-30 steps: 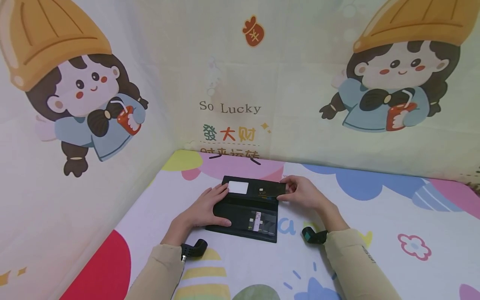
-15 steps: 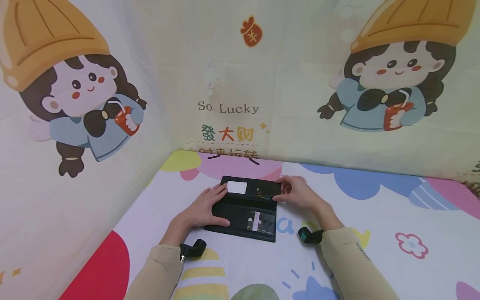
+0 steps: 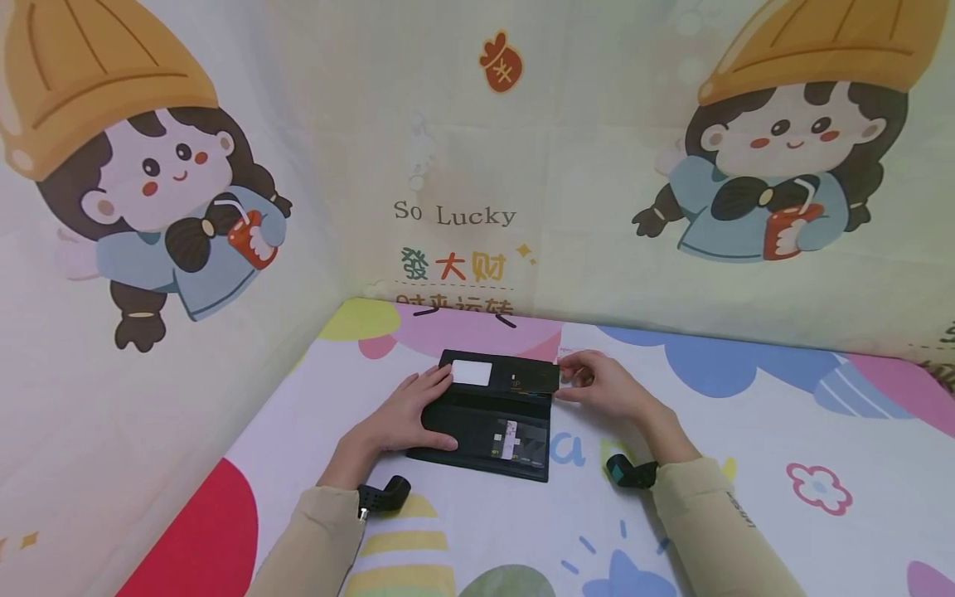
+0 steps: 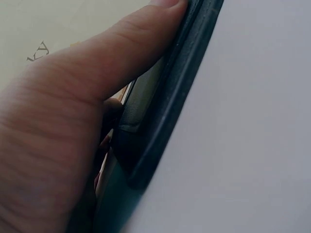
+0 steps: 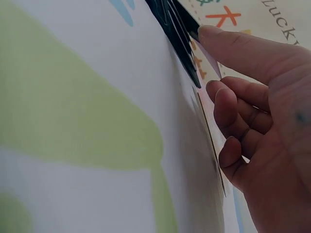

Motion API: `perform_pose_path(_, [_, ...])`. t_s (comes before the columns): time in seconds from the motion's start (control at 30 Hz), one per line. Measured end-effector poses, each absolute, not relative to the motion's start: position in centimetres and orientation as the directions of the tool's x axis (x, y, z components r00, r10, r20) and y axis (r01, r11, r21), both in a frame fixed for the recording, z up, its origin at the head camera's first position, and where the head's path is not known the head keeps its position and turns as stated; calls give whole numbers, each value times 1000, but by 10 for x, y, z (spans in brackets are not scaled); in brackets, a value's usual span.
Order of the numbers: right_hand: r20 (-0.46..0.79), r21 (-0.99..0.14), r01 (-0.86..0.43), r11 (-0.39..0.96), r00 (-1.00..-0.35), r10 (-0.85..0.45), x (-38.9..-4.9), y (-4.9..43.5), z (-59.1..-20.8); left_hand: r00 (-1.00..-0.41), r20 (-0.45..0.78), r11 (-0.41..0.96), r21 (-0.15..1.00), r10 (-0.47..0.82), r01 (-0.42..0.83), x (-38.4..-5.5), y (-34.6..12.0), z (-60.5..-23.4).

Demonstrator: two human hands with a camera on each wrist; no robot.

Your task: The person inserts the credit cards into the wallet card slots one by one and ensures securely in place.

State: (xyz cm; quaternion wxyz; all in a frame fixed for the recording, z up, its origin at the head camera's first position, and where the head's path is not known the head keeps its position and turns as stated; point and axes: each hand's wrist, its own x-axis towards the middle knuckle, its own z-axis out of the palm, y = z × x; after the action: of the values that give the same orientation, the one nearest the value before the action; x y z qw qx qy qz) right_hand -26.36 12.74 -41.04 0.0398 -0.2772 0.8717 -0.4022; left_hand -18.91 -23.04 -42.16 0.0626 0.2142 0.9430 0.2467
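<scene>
A black long wallet lies open and flat on the table. My left hand rests on its left side, fingers spread over the upper flap and thumb straight across the lower one. In the left wrist view, the thumb lies along the wallet's edge. A black card with gold lettering sits in the upper flap, its right end slightly past the wallet's edge. My right hand pinches that end between thumb and fingers; the right wrist view shows the card between them.
A white card or window is in the upper flap's left part. The lower flap has a see-through pocket with a patterned strip. A printed cloth covers the table, and a printed curtain stands behind.
The black card has slid a little leftward into the upper flap. My right hand moved left with it, then shifted slightly back right along its end. My left hand stays put.
</scene>
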Motion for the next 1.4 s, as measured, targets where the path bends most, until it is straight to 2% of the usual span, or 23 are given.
perform_pose_path(1.0, [177,-680,-499,537,-823,-539,-264,111,-410,-896,-8,786,484,443,385,-188,-231,-421])
perform_pose_path(1.4, [128,-709,-440,552,-849,-513,-262,98,-410,-900,-16,794,478,436,376,-189,-231,-422])
